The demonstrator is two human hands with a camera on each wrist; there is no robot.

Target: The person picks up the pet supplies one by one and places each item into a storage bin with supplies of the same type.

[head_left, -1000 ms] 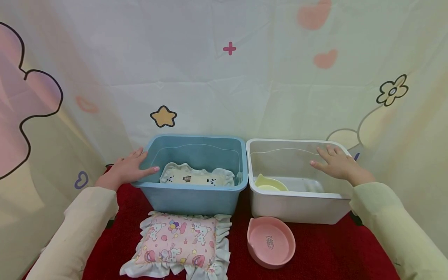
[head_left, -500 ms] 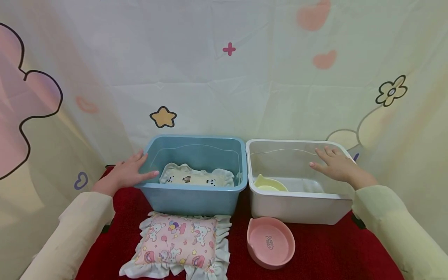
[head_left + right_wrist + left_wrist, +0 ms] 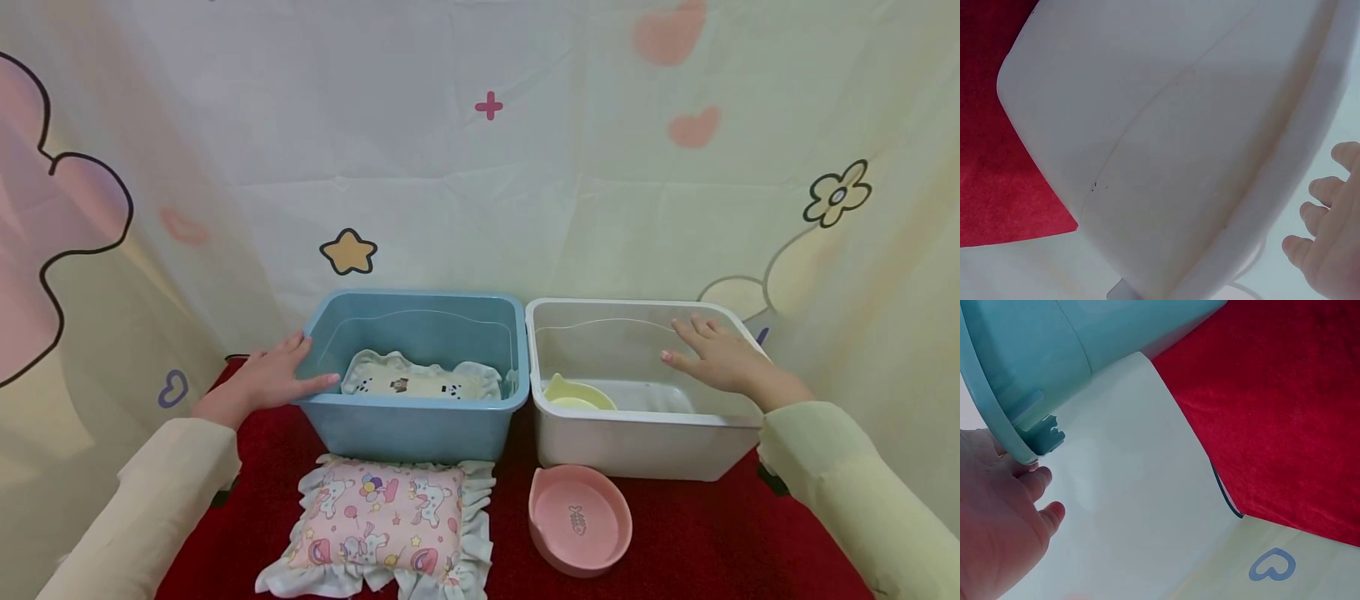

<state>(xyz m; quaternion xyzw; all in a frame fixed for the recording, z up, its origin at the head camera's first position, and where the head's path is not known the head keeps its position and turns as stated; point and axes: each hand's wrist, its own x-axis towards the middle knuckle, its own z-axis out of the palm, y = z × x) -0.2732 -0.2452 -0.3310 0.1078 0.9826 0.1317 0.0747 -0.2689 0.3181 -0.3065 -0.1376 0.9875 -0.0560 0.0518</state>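
My left hand (image 3: 272, 379) lies at the left rim of a light blue plastic tub (image 3: 420, 433), thumb and fingers spread. In the left wrist view the fingers (image 3: 1035, 481) show right at the rim's corner. Over the right end of a white tub (image 3: 645, 446) is my right hand (image 3: 722, 357), fingers extended and holding nothing. Its fingertips (image 3: 1322, 187) appear beside the rim in the right wrist view. Inside the blue tub sits a white ruffled pillow (image 3: 427, 382) with animal prints. The white tub contains a yellow-green bowl (image 3: 581, 393), partly hidden by the front wall.
A pink ruffled pillow (image 3: 386, 517) with unicorn prints lies before the blue tub. In front of the white tub stands a pink bowl (image 3: 581, 525) with a fishbone print. Red cloth (image 3: 697, 533) covers the table; a printed curtain (image 3: 435, 200) hangs behind.
Both hands have shifted slightly outward, the left one to the left and the right one to the right. Tubs, pillows and bowls stay where they were.
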